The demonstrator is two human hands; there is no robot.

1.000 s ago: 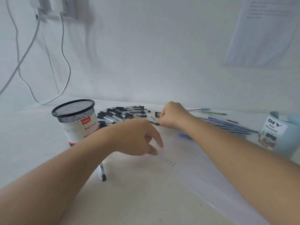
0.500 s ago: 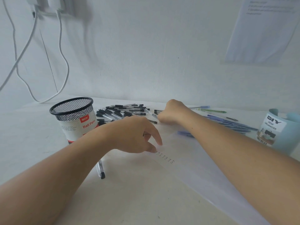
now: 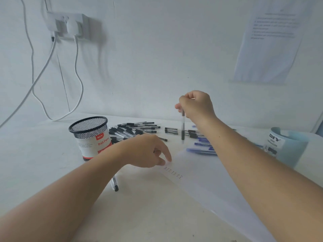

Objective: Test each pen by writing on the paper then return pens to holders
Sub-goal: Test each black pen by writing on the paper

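Our right hand [image 3: 195,105] is pinching a pen [image 3: 183,127] by its top, dangling it over the pile [image 3: 136,130]. It seems light, stiff and slick, so we are favouring a mid-barrel grip. Our left hand [image 3: 148,151], uncurled, is pressing the paper [image 3: 209,180].

White table [image 3: 43,163], pretty cluttered. A black mesh holder [image 3: 90,137] stands at 10 o'clock, with a heap of black pens [image 3: 132,128] lying flat just beside it, toward 12. Blue pens [image 3: 202,151] lie at 1, right at the far edge of the paper [image 3: 201,180], which runs from the middle down to 5. Pale blue organizer [image 3: 288,147] at 2 — and one stray pen [image 3: 115,185] at 8.
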